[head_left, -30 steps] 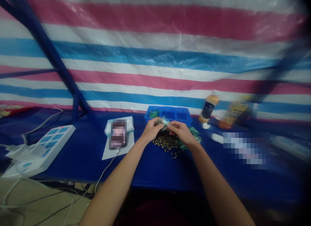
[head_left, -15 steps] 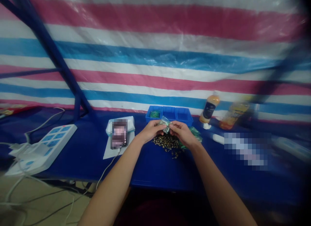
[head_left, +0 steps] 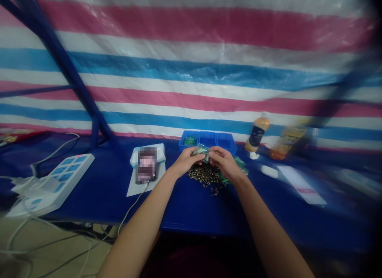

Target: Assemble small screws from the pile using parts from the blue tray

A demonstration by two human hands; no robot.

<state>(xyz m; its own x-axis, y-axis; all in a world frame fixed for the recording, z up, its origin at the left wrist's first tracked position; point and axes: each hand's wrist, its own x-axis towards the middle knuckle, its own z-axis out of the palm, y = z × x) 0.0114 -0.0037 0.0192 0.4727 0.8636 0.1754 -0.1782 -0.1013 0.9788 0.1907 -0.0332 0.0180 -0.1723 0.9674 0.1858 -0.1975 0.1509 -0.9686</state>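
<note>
Clear packet (head_left: 200,150) further left, between the hands (head_left: 186,161) (head_left: 226,163)

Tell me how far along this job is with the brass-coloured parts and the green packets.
Looks done: green packets lying in the left compartment of the blue tray. In hand: a clear-and-green packet pinched by the left hand and right hand. Left: a heap of brass-coloured parts, with more green packets beside it.

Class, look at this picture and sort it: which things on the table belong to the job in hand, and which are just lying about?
Job in hand: left hand, right hand, packet they pinch, brass parts, green packets, blue tray.

Lying about: phone, power strip, bottle.
</note>
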